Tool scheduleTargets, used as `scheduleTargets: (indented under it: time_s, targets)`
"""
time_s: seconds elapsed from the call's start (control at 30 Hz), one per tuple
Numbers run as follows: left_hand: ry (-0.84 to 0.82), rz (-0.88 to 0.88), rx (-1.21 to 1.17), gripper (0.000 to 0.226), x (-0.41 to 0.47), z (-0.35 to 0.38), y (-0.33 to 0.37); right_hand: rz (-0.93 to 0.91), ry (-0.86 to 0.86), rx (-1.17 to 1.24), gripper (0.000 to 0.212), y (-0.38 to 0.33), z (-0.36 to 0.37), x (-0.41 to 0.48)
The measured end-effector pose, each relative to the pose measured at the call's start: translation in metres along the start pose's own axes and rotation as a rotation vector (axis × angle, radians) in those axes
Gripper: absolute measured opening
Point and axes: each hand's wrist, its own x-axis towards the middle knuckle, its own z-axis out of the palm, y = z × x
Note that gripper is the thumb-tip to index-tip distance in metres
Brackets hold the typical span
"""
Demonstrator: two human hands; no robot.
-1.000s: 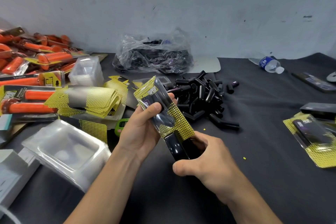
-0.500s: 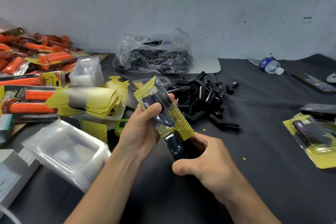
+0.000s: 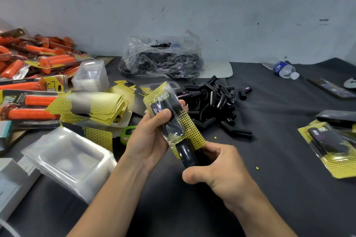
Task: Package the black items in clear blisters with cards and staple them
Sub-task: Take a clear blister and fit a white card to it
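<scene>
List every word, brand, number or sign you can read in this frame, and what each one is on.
"APER": purple label on the black item in the package held by the left hand; possibly partial.
"PRO": yellow card of an orange pack; rest unclear.
Large letters on the held package's card top: unclear.
Label on the water bottle: too small.
Label in the finished package at right: blurred.
Black stapler in the right hand: no text seen.

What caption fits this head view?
Left hand holds a yellow pack; right hand grips a black stapler at its edge.
</scene>
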Motion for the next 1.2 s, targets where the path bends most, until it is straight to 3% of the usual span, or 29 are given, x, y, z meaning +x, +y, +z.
scheduleTargets:
  time_s: [0.13, 0.27, 0.43, 0.57, 0.67, 0.73, 0.9, 0.97, 1.0, 1.07, 1.13, 1.2]
  targets:
    - [-0.017, 0.0, -0.01, 0.066, -0.001, 0.005, 0.001, 0.024, -0.04, 0.031, 0.059, -0.005, -0.003, 0.0]
    - [0.047, -0.002, 0.019, 0.04, 0.001, 0.001, -0.001, 0.037, -0.263, 0.099, 0.055, -0.007, -0.016, 0.001]
    - [0.182, 0.013, -0.083, 0.053, 0.007, -0.004, 0.006, 0.124, -0.319, 0.367, 0.047, -0.003, -0.027, 0.001]
    - [0.28, -0.037, -0.059, 0.031, 0.009, -0.008, 0.005, 0.255, -0.109, 0.373, 0.03, -0.001, -0.036, 0.003]
    - [0.3, -0.104, -0.01, 0.026, 0.007, -0.004, 0.002, 0.216, 0.215, -0.014, 0.042, 0.001, -0.028, 0.004]
    - [0.296, -0.117, 0.067, 0.03, 0.006, -0.002, 0.001, 0.16, 0.402, -0.239, 0.037, -0.004, -0.02, 0.003]
    - [0.261, -0.139, 0.197, 0.045, 0.001, 0.004, -0.001, 0.045, 0.502, -0.6, 0.022, -0.003, -0.007, 0.0]
    - [0.261, -0.153, 0.201, 0.056, 0.0, 0.006, -0.001, -0.057, 0.594, -0.614, 0.029, -0.001, -0.007, -0.001]
    - [0.257, -0.159, 0.201, 0.056, 0.0, 0.006, -0.001, -0.169, 0.665, -0.554, 0.037, -0.001, -0.007, -0.003]
    - [0.234, -0.163, 0.211, 0.049, 0.0, 0.006, -0.001, -0.464, 0.78, -0.438, 0.033, -0.005, 0.0, -0.007]
    - [0.209, -0.16, 0.228, 0.049, 0.0, 0.007, -0.001, -0.63, 0.722, -0.358, 0.03, -0.005, 0.012, -0.011]
    - [0.168, -0.164, 0.228, 0.049, -0.001, 0.005, -0.001, -0.585, 0.605, -0.288, 0.035, -0.001, 0.024, -0.012]
